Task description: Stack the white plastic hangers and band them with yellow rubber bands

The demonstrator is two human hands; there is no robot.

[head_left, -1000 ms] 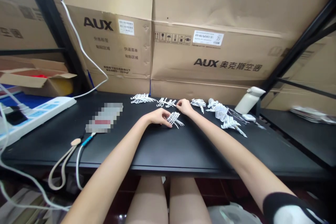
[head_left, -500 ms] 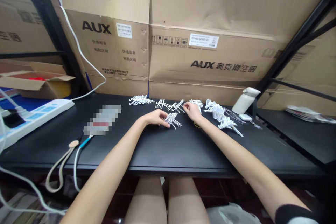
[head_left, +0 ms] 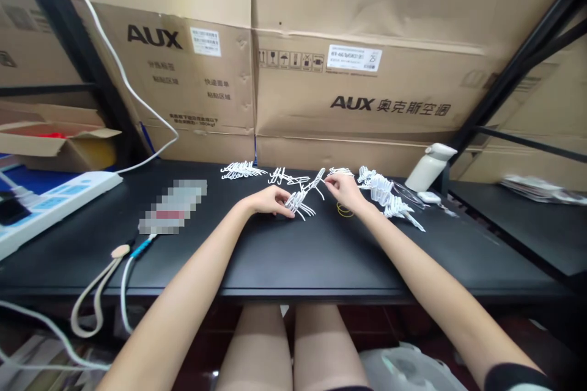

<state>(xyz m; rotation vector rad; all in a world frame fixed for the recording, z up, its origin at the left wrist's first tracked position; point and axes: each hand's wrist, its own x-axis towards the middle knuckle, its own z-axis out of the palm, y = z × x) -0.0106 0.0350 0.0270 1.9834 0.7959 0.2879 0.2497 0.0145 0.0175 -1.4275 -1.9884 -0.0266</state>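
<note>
My left hand (head_left: 270, 200) is closed around a small bundle of thin white hooks (head_left: 300, 203), whose long ends fan out to the right. My right hand (head_left: 347, 190) pinches a white hook (head_left: 317, 181), raised at a slant just above the bundle; whether it is one piece or a few cannot be made out. Behind my hands lie loose white hooks (head_left: 277, 176) and a neater row of them (head_left: 241, 170) farther left. More white hooks (head_left: 340, 171) lie behind my right hand, partly hidden by it. Yellow rubber bands (head_left: 345, 210) rest below my right wrist.
Right of my right hand is a long stack of white hooks (head_left: 385, 192), with a white bottle (head_left: 431, 167) behind it. On the left are a pixelated device (head_left: 174, 206) with a cable and a white power strip (head_left: 59, 208). Cardboard (head_left: 389, 79) walls the table's back.
My right hand has drawn a white hook up from the loose ones, closer to the bundle. My left hand keeps its grip. The view has shifted slightly, and the rubber bands show more fully.
</note>
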